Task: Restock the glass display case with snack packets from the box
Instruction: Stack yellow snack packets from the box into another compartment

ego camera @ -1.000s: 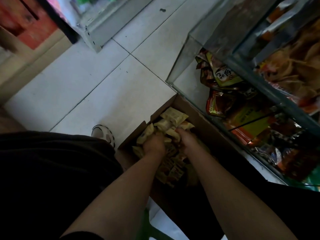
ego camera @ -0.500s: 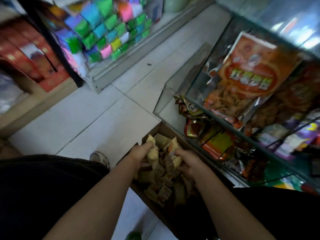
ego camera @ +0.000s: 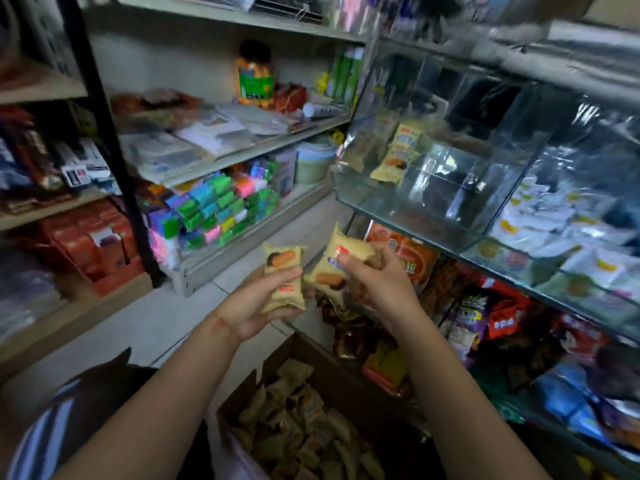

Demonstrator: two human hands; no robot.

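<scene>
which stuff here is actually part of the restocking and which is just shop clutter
Part of the job: left hand gripping a yellow packet; right hand gripping another packet; cardboard box of packets; glass display case.

Just lying about: coloured blocks; orange jar; white tub.

Open wall shelving [ego camera: 242, 154]: an orange-filled jar with a green label [ego camera: 255, 76] stands on the middle shelf; flat paper packets [ego camera: 207, 133] lie left of the jar; stacked multicoloured wrapped blocks [ego camera: 221, 209] fill the shelf below it; red cartons [ego camera: 90, 244] sit lower left.
</scene>
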